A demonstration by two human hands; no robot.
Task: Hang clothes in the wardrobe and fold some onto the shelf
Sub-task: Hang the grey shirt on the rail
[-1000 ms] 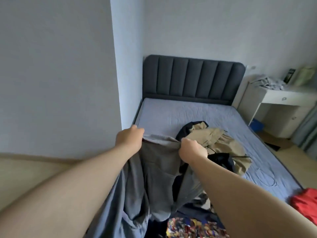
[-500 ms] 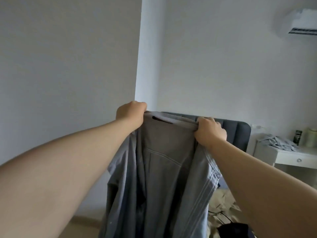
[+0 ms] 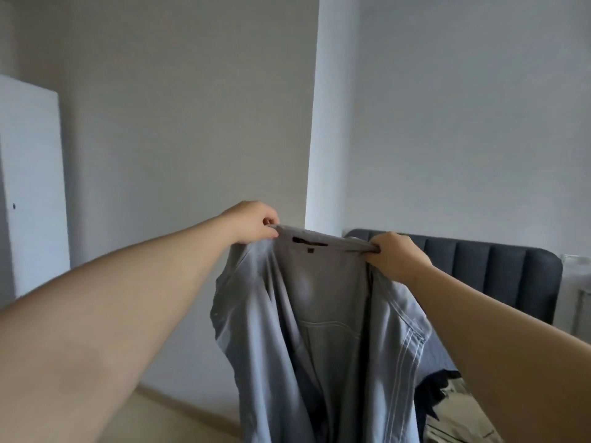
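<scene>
A grey shirt (image 3: 323,321) with white stitched lines hangs in the air in front of me, its inside and a dark neck label facing me. My left hand (image 3: 252,222) pinches the collar at its left end. My right hand (image 3: 395,259) grips the collar at its right end. The collar is stretched between both hands and the body of the shirt drops out of view at the bottom edge. A white wardrobe panel (image 3: 30,187) stands at the far left.
A dark grey padded headboard (image 3: 499,273) stands behind the shirt on the right. Beige and dark clothes (image 3: 454,407) lie on the bed at lower right. A wall corner (image 3: 311,123) juts out in the middle. Light wood floor (image 3: 179,420) shows at lower left.
Both hands lifted the grey shirt off the bed pile and hold it up by the collar. The view swung up and left, bringing the white wardrobe panel into sight.
</scene>
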